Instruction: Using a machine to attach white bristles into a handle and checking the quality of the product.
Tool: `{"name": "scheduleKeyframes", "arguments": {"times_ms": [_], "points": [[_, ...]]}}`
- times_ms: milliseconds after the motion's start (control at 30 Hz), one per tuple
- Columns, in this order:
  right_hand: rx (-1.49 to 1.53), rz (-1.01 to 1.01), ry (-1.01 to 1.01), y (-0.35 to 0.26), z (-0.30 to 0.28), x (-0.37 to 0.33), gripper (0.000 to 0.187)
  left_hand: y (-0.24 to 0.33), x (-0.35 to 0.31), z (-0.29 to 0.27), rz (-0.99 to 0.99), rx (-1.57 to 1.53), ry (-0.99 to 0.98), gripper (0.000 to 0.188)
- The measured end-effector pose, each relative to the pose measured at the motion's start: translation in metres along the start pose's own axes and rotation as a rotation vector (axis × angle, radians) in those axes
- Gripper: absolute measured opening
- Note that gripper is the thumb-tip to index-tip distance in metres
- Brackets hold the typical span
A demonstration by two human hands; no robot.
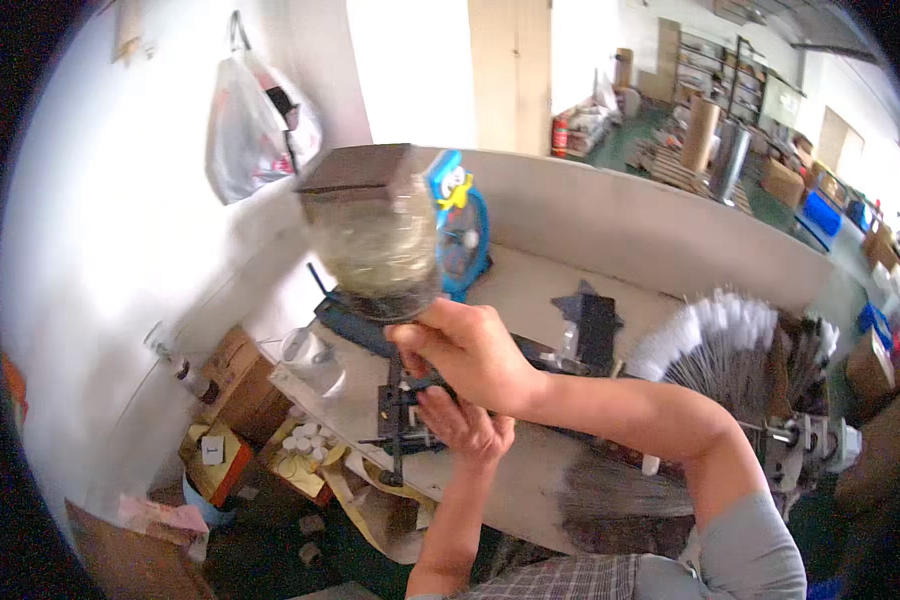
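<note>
My right hand is raised at the middle, fingers curled together just under the dark round rim of a clear, yellowish container with a brown square cover on top. What its fingertips hold is hidden. Just below it my left hand reaches in with fingers stretched out, beside a black metal fixture with thin rods. Part of the fixture is hidden behind the hands. Behind the container stands a small blue fan with a cartoon duck figure.
A large bundle of thin wires with white ends lies at right, beside a metal clamp-like device. A white cup stands on the table's left side. Cardboard boxes and a tray of white round pieces sit lower left. A low partition borders the back.
</note>
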State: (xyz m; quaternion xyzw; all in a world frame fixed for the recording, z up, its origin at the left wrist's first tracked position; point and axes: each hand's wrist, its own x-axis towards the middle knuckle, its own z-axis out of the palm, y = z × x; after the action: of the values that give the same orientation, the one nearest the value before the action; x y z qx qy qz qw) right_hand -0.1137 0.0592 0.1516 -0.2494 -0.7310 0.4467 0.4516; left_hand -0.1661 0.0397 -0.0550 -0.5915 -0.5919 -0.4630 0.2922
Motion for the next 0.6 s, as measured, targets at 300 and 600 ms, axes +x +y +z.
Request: {"name": "scheduleKeyframes", "arguments": {"times_ms": [300, 600], "points": [[-0.564, -0.317, -0.123, -0.025, -0.08, -0.043, 0.031, -0.003, 0.05, -0.009, 0.168, 0.08, 0.198, 0.059], [-0.923, 0.485, -0.13, 0.047, -0.162, -0.279, 0.027, 0.016, -0.047, -0.086, 0.097, -0.276, -0.195, 0.045]]}}
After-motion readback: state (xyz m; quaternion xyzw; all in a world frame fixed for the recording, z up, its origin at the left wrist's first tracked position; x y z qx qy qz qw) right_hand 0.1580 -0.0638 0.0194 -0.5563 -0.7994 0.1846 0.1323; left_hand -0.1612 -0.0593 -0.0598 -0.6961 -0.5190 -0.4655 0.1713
